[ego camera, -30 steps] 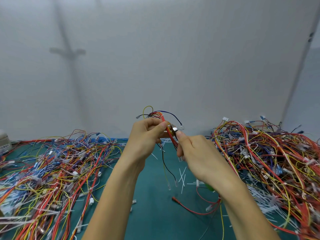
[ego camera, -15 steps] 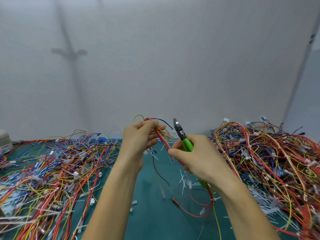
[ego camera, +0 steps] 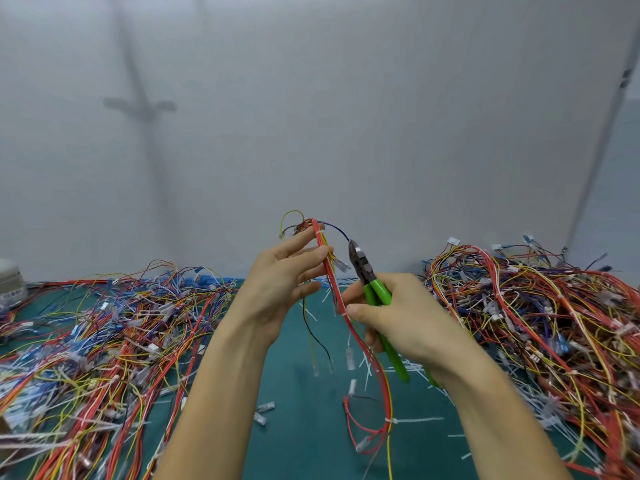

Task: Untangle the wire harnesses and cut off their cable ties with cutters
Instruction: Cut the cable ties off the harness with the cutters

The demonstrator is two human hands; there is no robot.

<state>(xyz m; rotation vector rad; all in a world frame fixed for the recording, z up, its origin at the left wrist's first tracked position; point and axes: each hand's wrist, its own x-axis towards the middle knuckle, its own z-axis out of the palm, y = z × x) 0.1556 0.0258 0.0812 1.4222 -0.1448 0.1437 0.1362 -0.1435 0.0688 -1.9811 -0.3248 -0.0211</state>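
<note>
Harness [ego camera: 329,271] pinched in left hand [ego camera: 280,285] grip; right hand [ego camera: 401,320] clamps cutters [ego camera: 375,291], thumb touching harness.

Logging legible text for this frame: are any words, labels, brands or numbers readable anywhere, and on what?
None can be read.
Grey device at the picture's left edge: a dark band, perhaps a label, too blurred.
Cutters in the right hand: no marking visible.
White connectors on the right pile and on the held wire harness: too small to tell.
</note>
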